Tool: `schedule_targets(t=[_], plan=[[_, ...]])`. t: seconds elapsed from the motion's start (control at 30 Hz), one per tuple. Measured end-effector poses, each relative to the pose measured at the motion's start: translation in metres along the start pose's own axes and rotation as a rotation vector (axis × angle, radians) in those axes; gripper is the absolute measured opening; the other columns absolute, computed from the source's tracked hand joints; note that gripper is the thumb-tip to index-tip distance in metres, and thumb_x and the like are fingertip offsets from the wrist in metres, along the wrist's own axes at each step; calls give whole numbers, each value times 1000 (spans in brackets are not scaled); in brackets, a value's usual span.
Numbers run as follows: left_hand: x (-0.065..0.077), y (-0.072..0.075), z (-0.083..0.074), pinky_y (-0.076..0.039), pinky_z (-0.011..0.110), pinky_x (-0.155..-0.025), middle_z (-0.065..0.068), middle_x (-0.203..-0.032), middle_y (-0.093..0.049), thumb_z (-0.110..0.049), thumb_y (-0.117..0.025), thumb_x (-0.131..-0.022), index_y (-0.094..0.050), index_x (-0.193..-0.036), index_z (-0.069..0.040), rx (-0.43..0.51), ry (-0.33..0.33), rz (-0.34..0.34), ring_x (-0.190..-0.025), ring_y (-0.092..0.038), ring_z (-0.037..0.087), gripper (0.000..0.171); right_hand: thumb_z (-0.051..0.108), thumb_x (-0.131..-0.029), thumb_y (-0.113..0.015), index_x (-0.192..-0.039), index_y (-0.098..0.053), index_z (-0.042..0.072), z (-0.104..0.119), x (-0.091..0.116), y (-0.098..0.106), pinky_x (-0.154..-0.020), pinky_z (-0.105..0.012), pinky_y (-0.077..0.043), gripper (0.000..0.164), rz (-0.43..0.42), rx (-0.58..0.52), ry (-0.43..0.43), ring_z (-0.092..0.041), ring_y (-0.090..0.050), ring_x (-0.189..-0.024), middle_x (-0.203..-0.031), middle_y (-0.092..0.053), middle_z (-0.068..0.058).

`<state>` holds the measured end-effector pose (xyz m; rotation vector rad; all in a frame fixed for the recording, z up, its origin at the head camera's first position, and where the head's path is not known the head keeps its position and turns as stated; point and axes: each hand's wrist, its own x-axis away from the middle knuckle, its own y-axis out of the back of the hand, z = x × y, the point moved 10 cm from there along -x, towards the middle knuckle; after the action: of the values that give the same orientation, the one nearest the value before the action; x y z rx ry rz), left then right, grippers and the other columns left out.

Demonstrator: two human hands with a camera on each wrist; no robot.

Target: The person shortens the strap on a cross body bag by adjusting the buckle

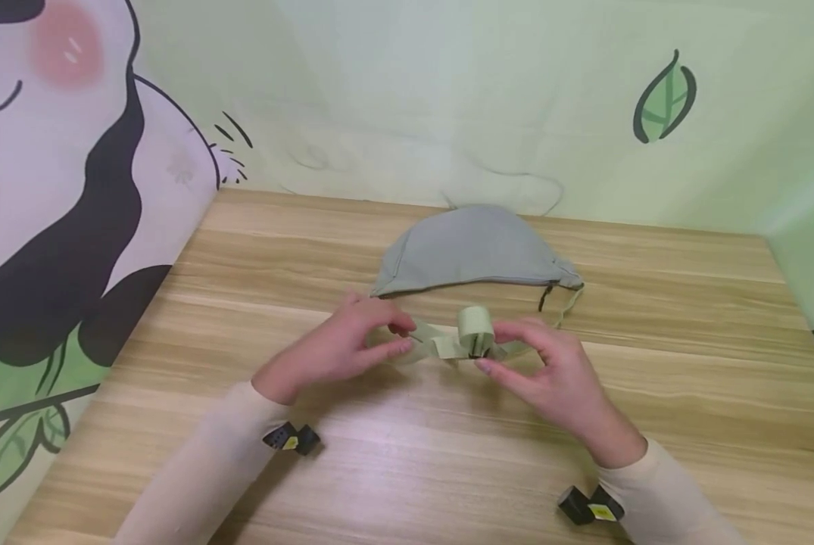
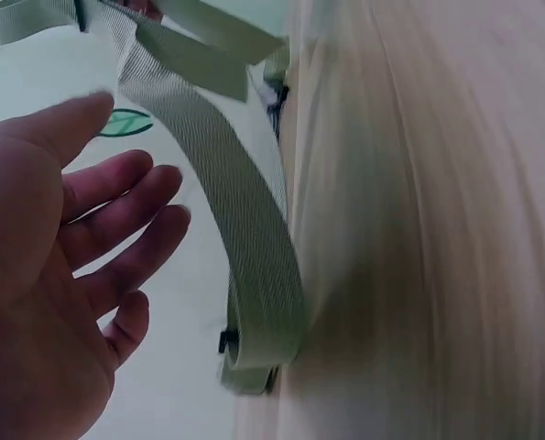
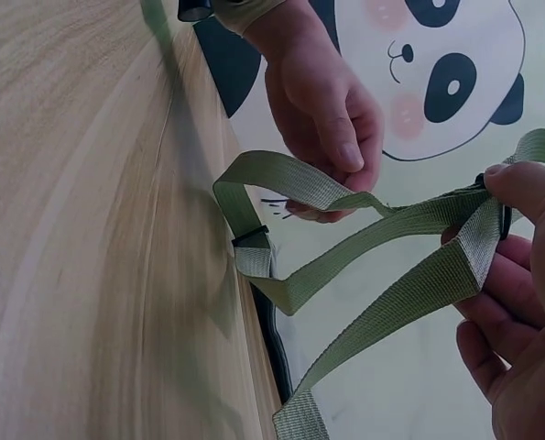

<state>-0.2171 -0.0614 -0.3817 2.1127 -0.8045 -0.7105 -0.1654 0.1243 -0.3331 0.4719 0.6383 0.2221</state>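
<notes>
The fingers of the right hand (image 1: 556, 367) pinch the green strap (image 3: 368, 240) against the thumb at a black buckle (image 3: 506, 220). The fingers of the left hand (image 1: 338, 341) are loosely spread beside the strap, gripping nothing. Between the two sets of fingers, the strap stands in slack loops, one carrying a black slider (image 3: 251, 236). Beyond them, the grey bag (image 1: 471, 250) lies on the surface (image 1: 413, 469). Adjusting the strap seems partway: it is in hand, but its loops remain unsettled; whether threading is complete cannot be told.
</notes>
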Motion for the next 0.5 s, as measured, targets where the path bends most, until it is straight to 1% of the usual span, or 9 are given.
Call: schedule_targets(t=[0.07, 0.1, 0.23, 0.3, 0.4, 0.5], plan=[[-1, -7, 1, -29, 35, -92, -11, -105, -66, -42, -61, -91, -65, -112, -21, 32, 23, 39, -102, -54, 0, 30, 4, -70, -82, -110, -68, 9, 1, 0, 0, -86, -22, -50, 42, -5, -6, 9, -13, -63, -94, -103, -70, -3], [-2, -10, 0, -31, 34, -94, -12, -105, -65, -42, -62, -91, -65, -112, -22, 53, 27, 49, -102, -54, 0, 30, 3, -69, -82, -110, -68, 9, 1, 0, 0, -85, -22, -50, 43, -9, -9, 17, -13, -64, -94, -103, -71, -4], [-9, -17, -8, -42, 32, -94, -18, -103, -63, -36, -63, -91, -65, -111, -25, 143, 16, 72, -101, -54, 0, 23, 2, -68, -82, -109, -68, 9, 3, 1, 2, -85, -22, -50, 44, -23, -19, 45, -13, -64, -93, -102, -71, -5], [-11, -20, -10, -46, 33, -92, -19, -102, -64, -34, -62, -92, -66, -110, -24, 194, 21, 88, -99, -55, 1, 20, 1, -68, -81, -109, -68, 9, 4, 1, 2, -85, -22, -50, 44, -25, -23, 56, -13, -64, -93, -102, -70, -5], [-12, -23, -9, -47, 35, -89, -18, -98, -65, -36, -59, -93, -67, -105, -24, 248, 59, 104, -97, -56, 3, 18, 1, -68, -81, -109, -68, 9, 6, 1, 1, -85, -22, -50, 44, -23, -28, 65, -13, -64, -93, -102, -70, -5], [-11, -21, -7, -48, 37, -87, -16, -95, -66, -35, -58, -94, -67, -100, -25, 276, 92, 101, -93, -57, 4, 14, 1, -68, -81, -109, -68, 8, 6, 1, 2, -84, -22, -50, 43, -20, -27, 64, -13, -64, -92, -101, -70, -4]])
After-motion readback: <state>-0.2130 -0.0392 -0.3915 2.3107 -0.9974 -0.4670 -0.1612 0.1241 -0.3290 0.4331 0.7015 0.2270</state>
